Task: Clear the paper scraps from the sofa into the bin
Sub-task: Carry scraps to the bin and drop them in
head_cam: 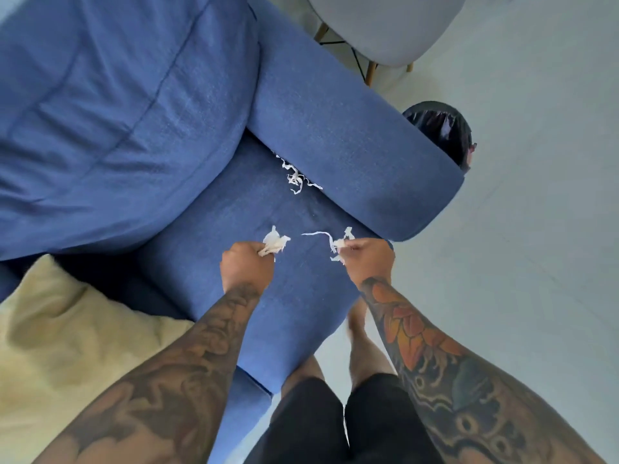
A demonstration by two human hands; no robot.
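Both hands' fingers (264, 251) around paper scraps (276, 242), apparently above sofa (234, 195).

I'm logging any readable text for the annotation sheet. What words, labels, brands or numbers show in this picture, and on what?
None: no text is readable anywhere.
The sofa, the bin, the paper scraps and the chair carry no visible lettering.
The arm tattoos are pictures, not words.

Both hands (246, 262) (368, 256) grip paper scraps (275, 244) above sofa (234, 202).
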